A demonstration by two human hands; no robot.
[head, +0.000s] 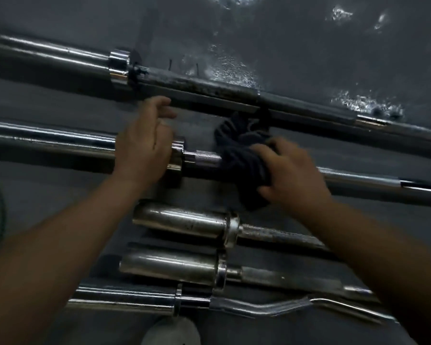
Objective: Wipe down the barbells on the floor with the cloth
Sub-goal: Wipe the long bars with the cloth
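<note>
Five barbells are laid side by side on the dark floor. On the second bar from the far side, a dark cloth is bunched round the knurled shaft, at three o'clock from the collar. The cloth is clamped by the right hand, fingers curled over it, probably so the shaft is rubbed all round. The left hand is held over the collar, fingers loosely curled and gripping nothing, seemingly to stop the bar rolling.
</note>
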